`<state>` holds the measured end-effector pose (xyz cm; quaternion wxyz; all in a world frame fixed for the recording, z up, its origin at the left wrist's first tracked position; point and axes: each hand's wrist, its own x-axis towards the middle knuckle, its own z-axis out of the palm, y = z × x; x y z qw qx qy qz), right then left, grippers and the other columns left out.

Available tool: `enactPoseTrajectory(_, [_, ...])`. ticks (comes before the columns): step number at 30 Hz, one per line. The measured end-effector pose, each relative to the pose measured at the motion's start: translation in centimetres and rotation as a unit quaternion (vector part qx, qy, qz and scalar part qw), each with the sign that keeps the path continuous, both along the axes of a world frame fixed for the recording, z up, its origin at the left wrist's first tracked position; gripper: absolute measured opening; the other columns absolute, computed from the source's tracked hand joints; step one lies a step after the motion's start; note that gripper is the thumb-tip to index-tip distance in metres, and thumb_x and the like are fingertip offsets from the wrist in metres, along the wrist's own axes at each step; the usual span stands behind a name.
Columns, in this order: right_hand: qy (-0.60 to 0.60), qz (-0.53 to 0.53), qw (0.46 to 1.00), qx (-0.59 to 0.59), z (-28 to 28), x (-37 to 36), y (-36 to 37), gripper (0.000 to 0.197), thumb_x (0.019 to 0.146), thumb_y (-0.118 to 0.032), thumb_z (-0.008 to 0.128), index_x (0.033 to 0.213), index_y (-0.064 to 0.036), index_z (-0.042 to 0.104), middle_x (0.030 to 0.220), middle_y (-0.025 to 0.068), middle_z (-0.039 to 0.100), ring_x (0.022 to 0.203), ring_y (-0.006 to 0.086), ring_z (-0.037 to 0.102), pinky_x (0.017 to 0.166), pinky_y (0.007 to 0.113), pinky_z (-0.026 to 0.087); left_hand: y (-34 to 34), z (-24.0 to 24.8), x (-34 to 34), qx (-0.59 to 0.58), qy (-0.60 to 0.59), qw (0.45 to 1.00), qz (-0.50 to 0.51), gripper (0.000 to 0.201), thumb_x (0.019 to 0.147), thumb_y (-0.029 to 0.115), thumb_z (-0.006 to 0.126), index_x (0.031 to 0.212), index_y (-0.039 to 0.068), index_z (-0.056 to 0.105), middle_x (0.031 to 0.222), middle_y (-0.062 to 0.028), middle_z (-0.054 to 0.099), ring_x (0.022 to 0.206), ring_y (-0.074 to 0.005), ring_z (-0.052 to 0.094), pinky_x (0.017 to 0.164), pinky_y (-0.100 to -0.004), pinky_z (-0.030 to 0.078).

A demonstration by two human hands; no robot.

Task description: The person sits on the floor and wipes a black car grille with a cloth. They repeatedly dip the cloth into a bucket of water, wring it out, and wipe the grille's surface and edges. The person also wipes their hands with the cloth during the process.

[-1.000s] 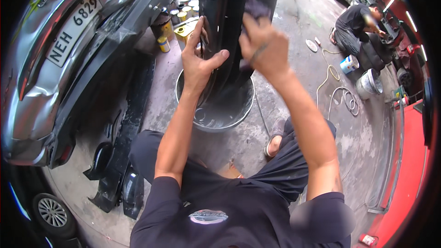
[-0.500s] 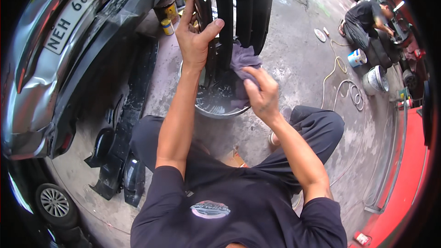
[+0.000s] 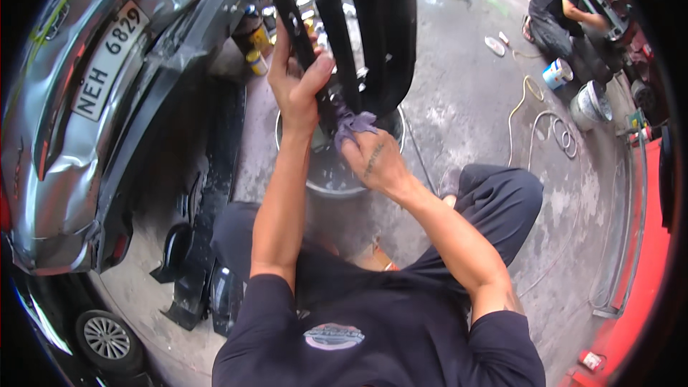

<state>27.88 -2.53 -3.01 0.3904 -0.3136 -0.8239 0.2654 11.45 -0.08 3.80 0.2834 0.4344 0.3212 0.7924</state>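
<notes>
A long black slatted car part (image 3: 383, 36), like a grille, stands up in front of me with its lower end over a round water basin (image 3: 337, 190). My left hand (image 3: 295, 93) is closed round its leftmost bar, thumb toward me. My right hand (image 3: 374, 159) pinches a wet-looking purple-grey cloth (image 3: 354, 126) against the lower end of the bars. The cloth covers the spot where it touches.
At left stands a dented silver car (image 3: 64, 193), with loose black trim (image 3: 208, 143) on the floor beside it. Paint cans (image 3: 256, 61) stand behind the basin. At right are a hose (image 3: 534, 115), a bucket (image 3: 589, 106), a crouching person (image 3: 555, 11) and a red panel (image 3: 641, 244).
My right hand and the cloth have moved left and down, to the lower ends of the left bars. The black part has tilted, its upper end leaning left; my left hand still grips it.
</notes>
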Motion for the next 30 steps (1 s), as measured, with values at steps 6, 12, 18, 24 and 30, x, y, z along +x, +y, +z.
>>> enactPoseTrajectory(6, [0.075, 0.074, 0.994, -0.024, 11.6, -1.4, 3.6, 0.026, 0.100, -0.015, 0.058, 0.110, 0.0052, 0.070, 0.084, 0.0245, 0.071, 0.072, 0.0352, 0.075, 0.066, 0.039, 0.055, 0.6, -1.7, -1.7, 0.027, 0.072, 0.997, 0.016, 0.101, 0.079, 0.027, 0.084, 0.163, -0.004, 0.039, 0.132, -0.0103, 0.062, 0.116, -0.0179, 0.061, 0.101, -0.0314, 0.048])
enactPoseTrajectory(12, [0.205, 0.074, 0.973, 0.081, 20.0, -2.6, 5.2, 0.038, 0.097, -0.008, 0.063, 0.132, 0.0063, 0.066, 0.099, 0.0241, 0.073, 0.086, 0.0375, 0.074, 0.079, 0.041, 0.057, -0.2, -1.4, -0.4, 0.008, 0.069, 0.998, -0.002, 0.104, 0.078, 0.027, 0.087, 0.164, -0.004, 0.037, 0.146, -0.0147, 0.059, 0.131, -0.0240, 0.058, 0.111, -0.0368, 0.046])
enactPoseTrajectory(18, [0.142, -0.015, 0.935, 0.323, 17.8, -3.8, 6.8, 0.046, 0.093, -0.010, 0.069, 0.138, 0.0017, 0.061, 0.111, 0.0242, 0.070, 0.097, 0.0433, 0.069, 0.087, 0.047, 0.056, -0.4, -1.2, -0.5, 0.033, 0.084, 0.996, -0.022, 0.103, 0.077, 0.010, 0.088, 0.165, -0.003, 0.036, 0.158, -0.0178, 0.047, 0.143, -0.0277, 0.050, 0.120, -0.0400, 0.039])
enactPoseTrajectory(24, [0.208, -0.082, 0.864, 0.450, 30.7, -5.3, 13.6, 0.027, 0.099, -0.018, 0.064, 0.122, -0.0048, 0.068, 0.100, 0.0198, 0.073, 0.090, 0.0412, 0.072, 0.084, 0.050, 0.057, -0.8, -2.0, 1.3, 0.009, 0.093, 0.995, -0.030, 0.109, 0.077, 0.018, 0.091, 0.166, -0.004, 0.032, 0.157, -0.0153, 0.049, 0.141, -0.0247, 0.053, 0.118, -0.0393, 0.042])
enactPoseTrajectory(30, [0.128, -0.196, 0.821, 0.521, 37.8, -2.0, 16.0, 0.028, 0.094, -0.013, 0.066, 0.120, -0.0020, 0.067, 0.131, 0.0215, 0.062, 0.112, 0.0429, 0.066, 0.090, 0.051, 0.056, -1.3, -2.0, 1.4, 0.011, 0.095, 0.995, -0.013, 0.100, 0.072, 0.019, 0.093, 0.160, 0.003, 0.049, 0.159, -0.0209, 0.046, 0.150, -0.0313, 0.044, 0.126, -0.0418, 0.031])
